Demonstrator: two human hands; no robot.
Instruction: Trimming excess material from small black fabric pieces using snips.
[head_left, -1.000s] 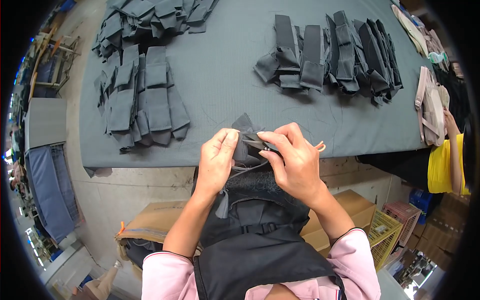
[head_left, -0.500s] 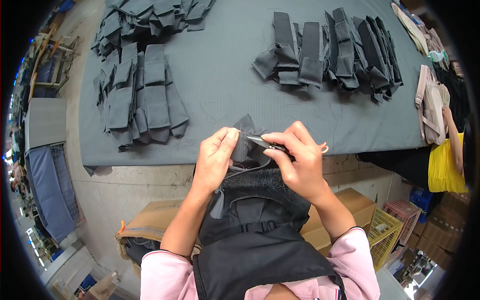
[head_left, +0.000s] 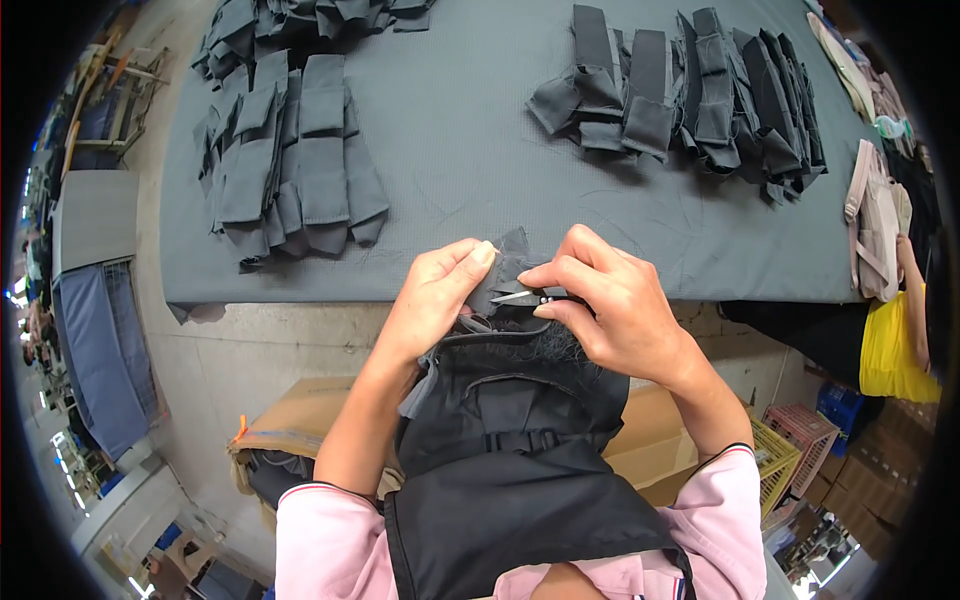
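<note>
Near the table's front edge, my left hand [head_left: 432,298] pinches a dark grey fabric piece [head_left: 513,250] between thumb and fingers. Its upper corner sticks up past the fingertips, and the lower part is partly hidden by my hands. My right hand [head_left: 625,305] is closed around small scissors [head_left: 514,298], whose pale blades point left against the fabric. Their handles are mostly covered by my fingers. Below both hands lies a black apron [head_left: 530,520] with a buckle, and loose dark threads [head_left: 565,340] cling near its top.
Stacked grey fabric strips [head_left: 325,150] lie on the left of the cloth-covered table [head_left: 450,170], another heap [head_left: 650,110] at the right. Cardboard boxes [head_left: 300,415] and a yellow crate [head_left: 775,450] stand below. Another person in yellow [head_left: 890,345] is at the right, beside a pale backpack [head_left: 873,225].
Both hands have shifted slightly to the right in the picture, still holding fabric and scissors. The scissors blades now lie lower on the fabric and point more directly left.
</note>
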